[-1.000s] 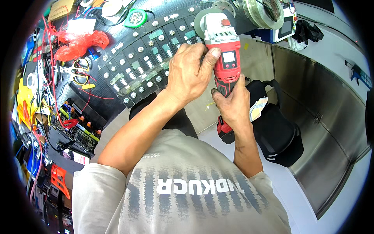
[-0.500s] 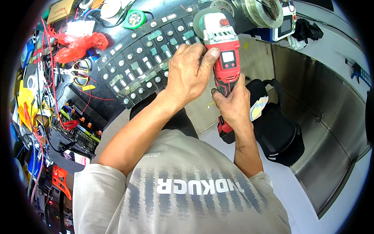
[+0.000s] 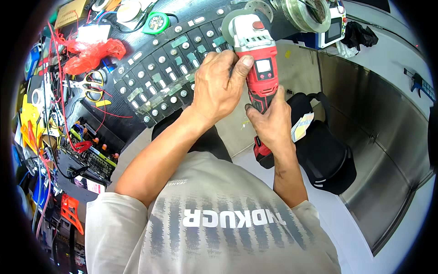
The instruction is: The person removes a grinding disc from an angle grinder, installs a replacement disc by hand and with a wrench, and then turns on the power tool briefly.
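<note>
A red and black cordless angle grinder (image 3: 261,77) with a silver head is held up over the workbench edge, its disc (image 3: 226,28) at the far end. My right hand (image 3: 276,121) is wrapped round its rear handle, with the red and black battery end sticking out below. My left hand (image 3: 216,86) is closed against the grinder's left side near the head, thumb pressed on the body; its other fingers are partly hidden. Beneath and left of the disc lies a row of black battery cells (image 3: 157,82) with round metal terminals. Whether the disc touches a cell I cannot tell.
Yellow-handled scissors (image 3: 93,84), a red plastic bag (image 3: 100,55) and a green tape measure (image 3: 156,23) lie on the bench's left. A spool (image 3: 303,16) stands at the far right. Beyond my right arm is a black bag (image 3: 326,160); circuit boards (image 3: 93,155) sit left.
The grinder and both hands have shifted slightly to the left. My grip looks the same, and the battery cells have hardly moved.
</note>
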Demonstrator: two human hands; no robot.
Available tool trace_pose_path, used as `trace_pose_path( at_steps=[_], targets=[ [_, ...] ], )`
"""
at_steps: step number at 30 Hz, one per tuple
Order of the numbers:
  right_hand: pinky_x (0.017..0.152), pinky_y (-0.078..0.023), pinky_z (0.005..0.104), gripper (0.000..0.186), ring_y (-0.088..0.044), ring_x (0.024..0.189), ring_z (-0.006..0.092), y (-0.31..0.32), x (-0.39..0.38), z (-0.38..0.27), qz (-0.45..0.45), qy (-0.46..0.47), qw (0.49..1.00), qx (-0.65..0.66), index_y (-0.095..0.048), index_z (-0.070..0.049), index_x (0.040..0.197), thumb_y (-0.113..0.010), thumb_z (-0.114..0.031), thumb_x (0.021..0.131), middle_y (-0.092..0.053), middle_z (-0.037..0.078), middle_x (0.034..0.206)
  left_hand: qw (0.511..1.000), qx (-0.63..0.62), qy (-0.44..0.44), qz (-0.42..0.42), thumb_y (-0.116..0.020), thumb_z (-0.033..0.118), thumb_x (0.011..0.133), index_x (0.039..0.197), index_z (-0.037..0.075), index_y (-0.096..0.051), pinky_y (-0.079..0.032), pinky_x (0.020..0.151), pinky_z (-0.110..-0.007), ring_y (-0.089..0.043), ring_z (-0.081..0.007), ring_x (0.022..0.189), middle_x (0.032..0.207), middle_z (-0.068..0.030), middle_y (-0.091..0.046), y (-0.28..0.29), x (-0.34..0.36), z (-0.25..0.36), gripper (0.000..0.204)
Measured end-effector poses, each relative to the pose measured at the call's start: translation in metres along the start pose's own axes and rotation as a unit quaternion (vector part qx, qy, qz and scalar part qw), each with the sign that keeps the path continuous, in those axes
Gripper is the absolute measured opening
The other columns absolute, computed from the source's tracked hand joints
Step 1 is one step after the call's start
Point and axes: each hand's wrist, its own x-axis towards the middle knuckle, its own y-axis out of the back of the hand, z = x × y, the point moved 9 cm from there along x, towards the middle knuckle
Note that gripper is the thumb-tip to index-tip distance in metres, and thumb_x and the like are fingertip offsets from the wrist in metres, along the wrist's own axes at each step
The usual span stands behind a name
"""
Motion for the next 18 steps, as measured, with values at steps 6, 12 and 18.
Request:
trace_pose_path(
  at_steps=[6,12,18],
  targets=[
    [0.078,-0.06,0.0519,0.059,-0.076,0.076,0.0446,0.0007,-0.0007,0.0011,0.013,0.041,0.999,0.015,-0.053,0.007,0.129,-0.085,-0.012,0.084,-0.073,0.023,0.082,1.0,-0.004,0.005,-0.006,-0.062,0.047,0.119,0.093,-0.002,-0.069,-0.05,0.08,-0.049,-0.057,-0.0355,0.083,0.083,-0.0187,-0.064,-0.0019,0.0003,0.0005,0.056],
    [0.079,-0.06,0.0528,0.058,-0.076,0.077,0.0451,0.0,0.0014,0.0031,0.01,0.014,1.0,0.001,-0.053,0.006,0.128,-0.085,-0.011,0.083,-0.073,0.023,0.083,1.0,0.006,0.002,0.001,-0.066,0.047,0.116,0.089,-0.001,-0.069,-0.052,0.078,-0.054,-0.062,-0.0402,0.083,0.08,-0.0194,-0.068,-0.0012,0.003,0.0019,0.055],
    [0.077,-0.06,0.0534,0.054,-0.075,0.074,0.0441,0.0012,0.0011,-0.0019,0.011,0.028,0.999,0.013,-0.054,0.005,0.123,-0.086,-0.012,0.082,-0.072,0.021,0.08,1.0,-0.005,-0.003,0.005,-0.067,0.044,0.116,0.089,-0.001,-0.069,-0.052,0.077,-0.053,-0.062,-0.04,0.082,0.08,-0.0196,-0.067,-0.001,0.004,0.0025,0.053]
  ],
)
